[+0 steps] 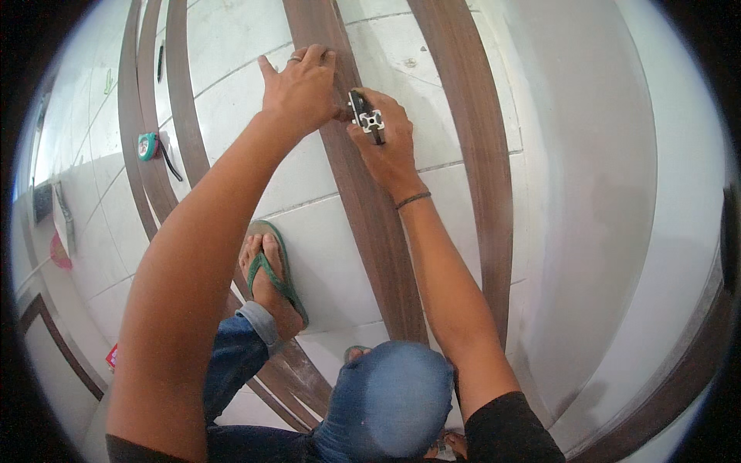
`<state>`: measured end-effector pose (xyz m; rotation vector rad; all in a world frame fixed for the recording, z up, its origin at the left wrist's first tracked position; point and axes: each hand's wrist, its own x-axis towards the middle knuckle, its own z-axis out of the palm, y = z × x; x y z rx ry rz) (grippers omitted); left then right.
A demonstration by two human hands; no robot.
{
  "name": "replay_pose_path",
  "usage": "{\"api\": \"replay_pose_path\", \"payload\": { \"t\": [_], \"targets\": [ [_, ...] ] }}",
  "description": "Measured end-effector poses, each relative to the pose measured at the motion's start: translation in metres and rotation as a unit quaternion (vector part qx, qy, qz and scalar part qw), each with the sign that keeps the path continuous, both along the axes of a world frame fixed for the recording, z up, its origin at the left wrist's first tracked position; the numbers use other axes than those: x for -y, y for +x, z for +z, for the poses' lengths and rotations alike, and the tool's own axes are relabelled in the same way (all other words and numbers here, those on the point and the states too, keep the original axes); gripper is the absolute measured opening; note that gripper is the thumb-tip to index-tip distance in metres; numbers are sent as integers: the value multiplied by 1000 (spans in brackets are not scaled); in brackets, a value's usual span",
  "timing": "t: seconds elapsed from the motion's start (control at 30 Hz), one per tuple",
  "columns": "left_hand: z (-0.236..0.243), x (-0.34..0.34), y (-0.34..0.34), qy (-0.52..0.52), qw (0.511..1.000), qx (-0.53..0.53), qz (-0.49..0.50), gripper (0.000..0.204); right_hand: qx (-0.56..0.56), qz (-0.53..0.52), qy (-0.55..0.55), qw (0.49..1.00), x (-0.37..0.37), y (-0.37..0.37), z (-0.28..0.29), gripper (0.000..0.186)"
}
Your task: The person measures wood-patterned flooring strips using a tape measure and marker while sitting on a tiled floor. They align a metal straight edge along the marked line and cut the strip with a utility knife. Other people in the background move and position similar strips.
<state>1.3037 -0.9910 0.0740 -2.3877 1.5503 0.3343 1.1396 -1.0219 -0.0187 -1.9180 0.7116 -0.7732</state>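
A long dark brown wooden plank (370,224) runs away from me across the pale tiled floor. My left hand (299,89) rests at its left edge, fingers spread and partly bent, with a ring on one of them. Close by on the right, my right hand (390,131) is closed around a small black and silver metal tool (370,121). The tool sits at the plank's surface, its squarish slotted end facing up. My palm and fingers hide much of it, so its exact kind cannot be made out.
Another brown plank (478,154) lies to the right, beside a pale wall (594,170). Narrower brown strips (185,104) lie left, with a teal tape measure (147,147) with a black strap on them and a thin black pen-like stick (160,62) nearby. My sandalled foot (266,266) stands between boards.
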Motion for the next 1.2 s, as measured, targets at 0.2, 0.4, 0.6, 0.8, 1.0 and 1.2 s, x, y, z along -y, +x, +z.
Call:
{"api": "replay_pose_path", "payload": {
  "t": [0.2,0.4,0.6,0.8,1.0,1.2],
  "targets": [
    [-11,0,0,13,997,69,-15,99,-42,11,-8,999,-11,-17,-1,52],
    [-19,5,2,50,993,107,-25,100,-72,49,-17,996,-89,-133,-2,62],
    [-18,5,1,35,995,87,-30,102,-119,59,38,990,-146,-221,7,64],
    [-15,-8,-5,-52,995,81,1,89,-101,65,57,991,-145,-218,17,62],
    [-26,-31,-45,-11,995,-87,37,32,-124,60,39,990,-144,-224,15,58],
    [0,-61,-87,-120,982,-127,65,57,-147,67,27,987,-140,-227,29,56]
  ]
}}
